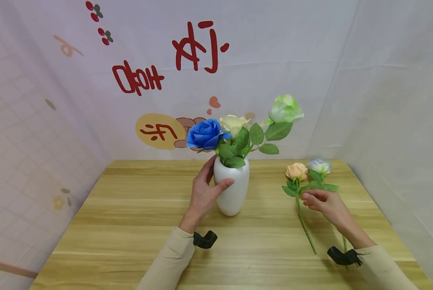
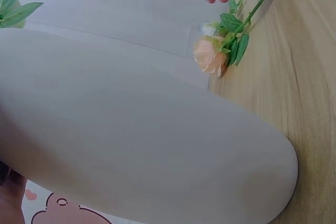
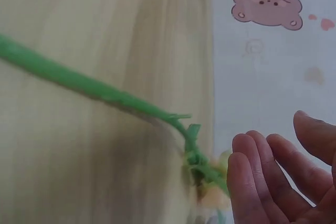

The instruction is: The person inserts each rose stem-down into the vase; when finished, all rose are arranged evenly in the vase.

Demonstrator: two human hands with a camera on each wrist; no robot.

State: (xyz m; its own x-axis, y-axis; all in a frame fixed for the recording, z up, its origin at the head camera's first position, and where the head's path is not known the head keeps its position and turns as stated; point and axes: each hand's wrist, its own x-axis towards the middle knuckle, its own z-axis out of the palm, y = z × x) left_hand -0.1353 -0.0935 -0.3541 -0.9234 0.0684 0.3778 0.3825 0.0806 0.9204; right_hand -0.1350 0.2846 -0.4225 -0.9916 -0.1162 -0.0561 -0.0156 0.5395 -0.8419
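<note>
We've got the left hand (image 1: 203, 189) wrapped round the vase (image 1: 232, 193) mid-table, with a blue rose (image 1: 205, 135) leaning left and a green rose (image 1: 285, 108) poking out right. Over right, the right hand (image 1: 325, 203) hovers with fingers loosely parted by the peach rose (image 1: 296, 172), can't tell if it's touching.

3 flowers (image 1: 205, 135) stand in a vase (image 1: 235, 193), left of 2 lying flowers (image 1: 296, 172).

Smooth vase (image 1: 235, 191), wood-grained table (image 1: 260, 249), cloth sleeves (image 1: 173, 249)
</note>
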